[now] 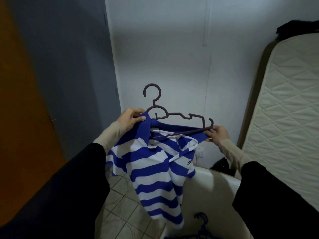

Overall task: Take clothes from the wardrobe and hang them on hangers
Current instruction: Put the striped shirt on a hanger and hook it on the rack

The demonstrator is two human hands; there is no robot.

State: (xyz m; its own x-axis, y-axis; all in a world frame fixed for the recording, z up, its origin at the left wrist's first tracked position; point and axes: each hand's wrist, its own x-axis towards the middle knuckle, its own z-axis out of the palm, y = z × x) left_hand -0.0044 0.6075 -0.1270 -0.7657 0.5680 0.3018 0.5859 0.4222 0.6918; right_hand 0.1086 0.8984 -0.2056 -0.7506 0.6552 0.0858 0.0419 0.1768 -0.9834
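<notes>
White wall behind; hanger lies crosswise at frame centre, left hand pinching shirt collar, right hand pinching collar and hanger's end.

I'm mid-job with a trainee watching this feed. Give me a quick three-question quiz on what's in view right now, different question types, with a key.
1. True or false: the hanger already hangs from a rail.
2. Multiple choice: what does the left hand pinch? A) the hanger's hook B) the blue collar of the striped shirt C) the mattress
3. Fill in: the right hand holds the shirt's collar and the hanger's ____ end.

Key
1. False: both hands hold it up in the air in front of the wall.
2. B
3. right. On that side the hanger's arm is still bare above the shirt.
</notes>
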